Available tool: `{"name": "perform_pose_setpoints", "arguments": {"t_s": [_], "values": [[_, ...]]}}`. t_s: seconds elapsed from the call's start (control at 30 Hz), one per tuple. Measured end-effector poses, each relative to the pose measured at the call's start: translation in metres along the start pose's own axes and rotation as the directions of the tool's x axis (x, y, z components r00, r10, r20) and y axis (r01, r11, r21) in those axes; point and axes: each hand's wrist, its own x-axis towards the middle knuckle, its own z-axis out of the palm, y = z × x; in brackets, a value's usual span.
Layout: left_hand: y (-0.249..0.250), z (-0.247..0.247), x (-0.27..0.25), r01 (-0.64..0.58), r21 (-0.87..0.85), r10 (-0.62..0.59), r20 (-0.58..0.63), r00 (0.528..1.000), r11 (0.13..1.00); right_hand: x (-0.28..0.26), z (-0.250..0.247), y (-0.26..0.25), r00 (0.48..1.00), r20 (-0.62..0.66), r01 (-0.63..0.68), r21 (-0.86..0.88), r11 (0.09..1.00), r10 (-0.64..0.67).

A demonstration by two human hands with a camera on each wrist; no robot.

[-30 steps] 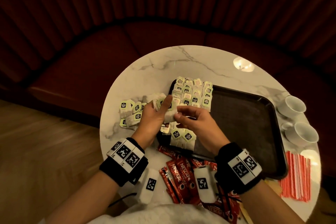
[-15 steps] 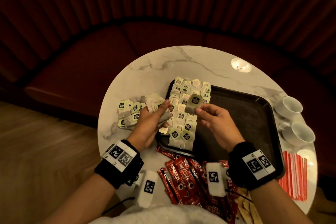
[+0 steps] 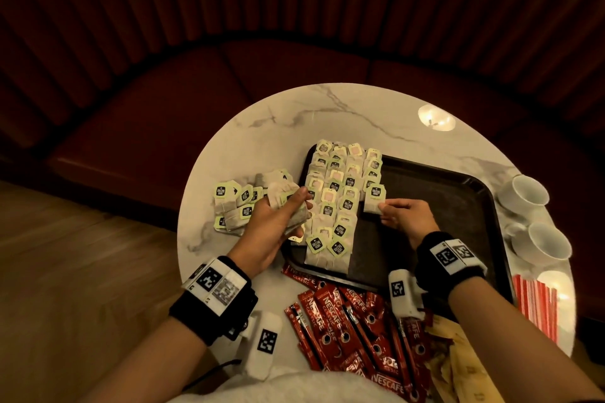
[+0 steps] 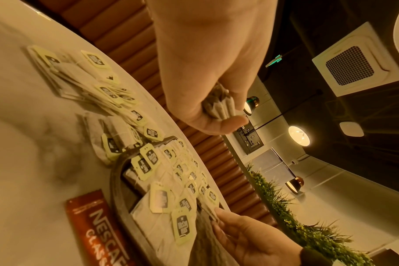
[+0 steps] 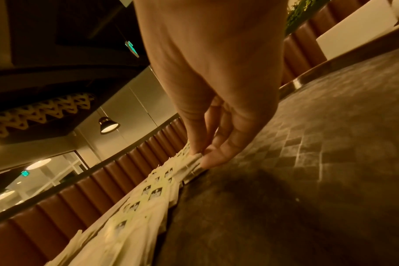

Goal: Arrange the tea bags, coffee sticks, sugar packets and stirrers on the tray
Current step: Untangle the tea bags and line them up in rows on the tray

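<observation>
A black tray (image 3: 458,206) lies on the round marble table (image 3: 327,114). Rows of tea bags (image 3: 337,193) with green tags fill the tray's left part. My right hand (image 3: 393,211) pinches one tea bag (image 3: 373,201) by its corner and holds it down on the tray at the right edge of the rows; the right wrist view shows thumb and finger on that tea bag (image 5: 191,162). My left hand (image 3: 281,216) grips a bundle of tea bags (image 4: 221,106) at the tray's left rim. More tea bags (image 3: 235,203) lie on the table to the left.
Red coffee sticks (image 3: 347,324) are heaped at the table's near edge, with tan sugar packets (image 3: 458,357) to their right. Red and white stirrers (image 3: 537,304) lie at the right edge. Two white cups (image 3: 530,219) stand right of the tray. A red bench curves behind.
My right hand drew one tea bag from the left hand's bundle, carried it right and lowered it onto the tray beside the rows. The left hand stayed at the tray's left rim.
</observation>
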Motion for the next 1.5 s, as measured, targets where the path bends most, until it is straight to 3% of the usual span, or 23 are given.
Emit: {"name": "perform_pose_setpoints", "arguments": {"t_s": [0.27,0.5,0.63,0.7,0.83,1.03,1.27,1.5], "values": [[0.002,-0.002,-0.004,-0.008,0.04,0.008,0.004,1.0,0.999,0.012,0.007,0.002,0.997,-0.076,0.01,-0.159,0.987,-0.023],[0.002,0.001,-0.003,0.003,0.027,-0.004,0.017,1.0,1.0,0.007,0.007,-0.007,0.999,-0.036,0.022,-0.244,0.97,-0.032],[0.003,0.002,-0.003,0.018,-0.01,-0.017,0.052,0.998,1.0,-0.006,0.001,-0.017,0.986,-0.104,0.092,-0.296,0.951,-0.127],[0.004,0.002,-0.002,0.041,-0.076,-0.035,0.074,0.997,0.996,-0.022,0.003,-0.025,0.981,-0.056,0.165,-0.277,0.947,-0.187],[0.007,0.005,-0.001,0.104,-0.148,-0.082,0.147,0.986,0.983,-0.067,0.019,-0.043,0.952,0.181,0.277,-0.156,0.948,-0.248],[0.006,0.011,-0.001,0.01,-0.029,-0.001,0.267,0.964,1.0,-0.11,0.042,-0.06,0.858,0.461,0.293,-0.077,0.953,-0.226],[0.001,0.012,-0.005,-0.149,0.237,0.081,0.274,0.958,0.96,-0.114,0.05,-0.054,0.868,0.447,0.252,-0.023,0.968,-0.215],[0.001,0.013,-0.006,-0.115,0.128,0.077,0.273,0.959,0.985,-0.112,0.038,-0.053,0.868,0.443,0.242,0.023,0.97,-0.227]]}}
